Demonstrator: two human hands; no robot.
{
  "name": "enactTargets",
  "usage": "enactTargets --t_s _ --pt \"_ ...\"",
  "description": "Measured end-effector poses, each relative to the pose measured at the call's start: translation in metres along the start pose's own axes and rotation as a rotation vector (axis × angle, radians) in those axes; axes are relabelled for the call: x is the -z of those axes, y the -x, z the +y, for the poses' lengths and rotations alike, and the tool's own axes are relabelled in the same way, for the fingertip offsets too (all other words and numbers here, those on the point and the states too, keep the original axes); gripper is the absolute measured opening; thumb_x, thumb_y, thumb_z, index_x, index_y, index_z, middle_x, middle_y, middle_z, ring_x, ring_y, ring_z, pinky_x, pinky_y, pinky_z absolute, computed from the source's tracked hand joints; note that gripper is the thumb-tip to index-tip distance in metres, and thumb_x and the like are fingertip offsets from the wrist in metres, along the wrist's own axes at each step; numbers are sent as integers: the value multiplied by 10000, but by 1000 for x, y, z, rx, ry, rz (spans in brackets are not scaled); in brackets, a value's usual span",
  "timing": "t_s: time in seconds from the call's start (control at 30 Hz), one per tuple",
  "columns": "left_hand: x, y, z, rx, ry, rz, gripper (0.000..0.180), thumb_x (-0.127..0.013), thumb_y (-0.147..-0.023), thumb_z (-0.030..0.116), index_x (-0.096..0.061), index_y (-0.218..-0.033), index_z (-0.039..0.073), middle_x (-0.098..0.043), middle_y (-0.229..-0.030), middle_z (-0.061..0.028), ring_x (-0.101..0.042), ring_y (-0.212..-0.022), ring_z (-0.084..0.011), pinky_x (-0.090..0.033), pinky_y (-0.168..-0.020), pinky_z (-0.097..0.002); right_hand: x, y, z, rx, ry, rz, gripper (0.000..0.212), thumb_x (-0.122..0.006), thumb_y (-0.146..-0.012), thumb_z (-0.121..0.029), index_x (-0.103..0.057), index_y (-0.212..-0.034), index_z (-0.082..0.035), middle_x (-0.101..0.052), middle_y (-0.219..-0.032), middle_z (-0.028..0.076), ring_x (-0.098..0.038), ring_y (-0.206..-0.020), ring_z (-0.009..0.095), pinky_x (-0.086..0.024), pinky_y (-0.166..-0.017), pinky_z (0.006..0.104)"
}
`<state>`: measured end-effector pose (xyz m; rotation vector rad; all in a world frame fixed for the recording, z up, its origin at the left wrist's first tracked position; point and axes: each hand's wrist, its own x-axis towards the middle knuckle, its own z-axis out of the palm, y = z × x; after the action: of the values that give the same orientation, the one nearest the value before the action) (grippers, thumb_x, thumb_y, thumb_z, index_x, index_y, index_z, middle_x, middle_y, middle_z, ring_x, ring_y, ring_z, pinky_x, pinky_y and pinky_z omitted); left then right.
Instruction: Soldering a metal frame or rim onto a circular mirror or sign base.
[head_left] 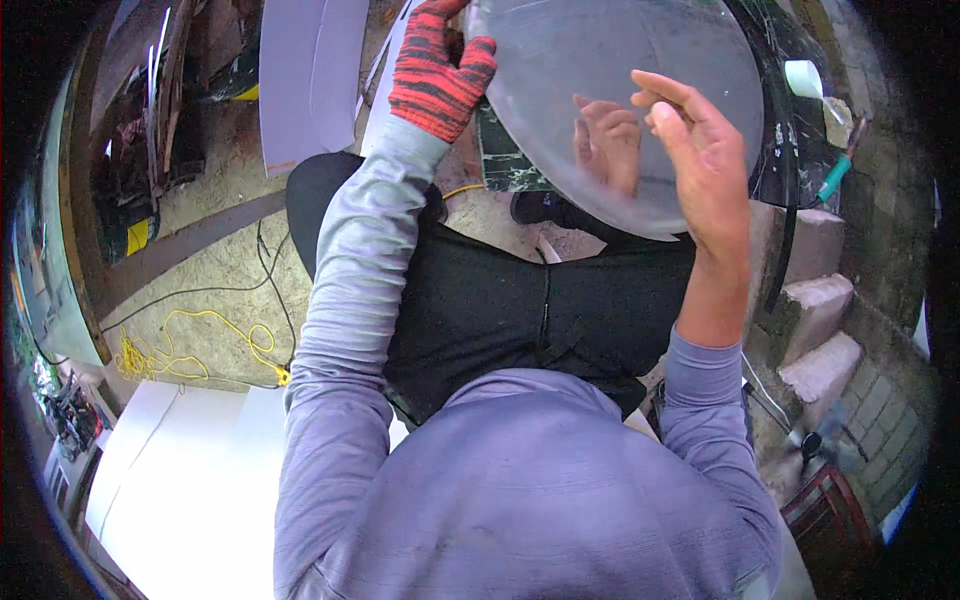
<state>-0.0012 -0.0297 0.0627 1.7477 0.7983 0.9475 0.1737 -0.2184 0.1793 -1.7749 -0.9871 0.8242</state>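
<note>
A large round glass pane (560, 130) with a glossy, grey surface is tilted in front of my knees. My left hand (440, 75), in a red and black striped knit glove, grips its left rim, with the thumb on the near face. My bare right hand (705, 165) hovers over the right part of the pane, fingers loosely bent and apart, and nothing shows in it. The glass mirrors that hand. Behind the pane's lower left edge lies a dark, marble-patterned surface (507, 160), partly covered.
White boards (190, 480) lie at the lower left, with a yellow cord (200, 340) and black cable nearby. Pale sheets (310, 80) stand at upper left. On the right are a white tape roll (803, 78), a teal-handled tool (836, 178), concrete blocks (818, 305) and a fan (812, 440).
</note>
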Motion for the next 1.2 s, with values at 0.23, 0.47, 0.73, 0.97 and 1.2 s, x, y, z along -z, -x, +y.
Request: enactTargets --t_s 0.23,0.47,0.73,0.97,1.2 --pt "1 -3 -17 -44 208 -31 597 -646 -921 48 -490 -1495 105 -614 -991 -13 -564 -887 -98 -485 -847 -281 15 11 17 37 13 6 299 -550 -1044 -123 -662 -1286 11 -721 -1122 111 -656 -1051 159 -503 -971 314" --pt "5 0 -14 12 176 -65 580 -639 -933 61 -496 -1492 108 -607 -986 -12 -566 -889 -96 -483 -848 -268 14 13 30 42 45 11 288 -554 -1036 -141 -677 -1255 1 -742 -1107 112 -675 -1029 164 -521 -949 310" --pt "5 -1 -8 17 161 -69 581 -638 -923 75 -494 -1485 93 -593 -984 -12 -541 -829 -98 -478 -798 -266 12 11 36 13 67 23 269 -555 -1032 -131 -694 -1223 -1 -741 -1106 97 -673 -1026 163 -519 -945 309" --pt "0 -3 -9 -95 201 -21 580 -642 -916 73 -502 -1479 83 -605 -1026 -18 -541 -833 -103 -479 -800 -276 13 10 31 -18 22 41 283 -557 -1037 -137 -678 -1236 24 -730 -1108 107 -674 -1037 170 -515 -958 311" --pt "3 -3 -7 -46 193 -58 630 -647 -885 41 -480 -1491 80 -617 -1155 -27 -540 -844 -96 -495 -803 -271 48 27 24 -11 -27 287 277 -546 -1054 -103 -657 -1265 38 -701 -1151 101 -644 -1093 155 -482 -1012 309"
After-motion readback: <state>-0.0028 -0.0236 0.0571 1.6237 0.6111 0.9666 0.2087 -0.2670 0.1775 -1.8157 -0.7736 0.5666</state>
